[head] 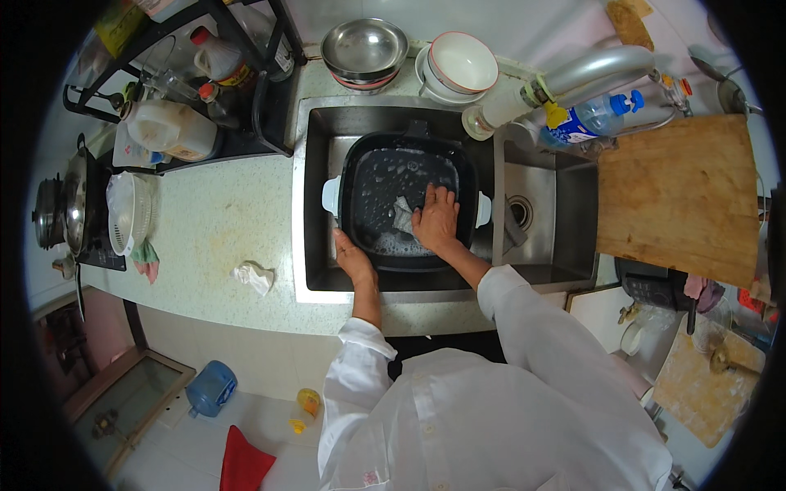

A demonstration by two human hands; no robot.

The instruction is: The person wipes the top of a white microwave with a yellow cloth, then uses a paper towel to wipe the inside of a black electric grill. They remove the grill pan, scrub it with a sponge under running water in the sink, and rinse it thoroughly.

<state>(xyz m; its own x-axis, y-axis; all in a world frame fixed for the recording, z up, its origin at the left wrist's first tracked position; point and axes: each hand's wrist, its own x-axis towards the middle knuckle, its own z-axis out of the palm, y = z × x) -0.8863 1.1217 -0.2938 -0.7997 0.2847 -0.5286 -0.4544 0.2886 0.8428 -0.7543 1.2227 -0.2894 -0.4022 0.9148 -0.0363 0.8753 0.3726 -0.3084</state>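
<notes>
A black, rounded-square pan (pixel 408 178) with white side handles sits in the larger basin of the steel sink (pixel 316 135). Soapy water and patches of foam wet its inside. My left hand (pixel 356 261) grips the pan's rim at the near left corner, its thumb pointing up along the outside; the other fingers are partly hidden. Inside the pan, my right hand (pixel 439 221) presses a crumpled grey cloth (pixel 402 216) against the bottom. Part of that cloth shows left of the thumb, and the rest is hidden beneath the palm.
Behind the sink stand stacked metal bowls (pixel 365 52) and white bowls (pixel 463 64). A faucet hose (pixel 589 67) and a blue pump bottle (pixel 589 119) overhang the smaller basin (pixel 540 184). To the right lies a wooden board (pixel 678 196); crumpled tissue (pixel 253 277) rests on the left counter.
</notes>
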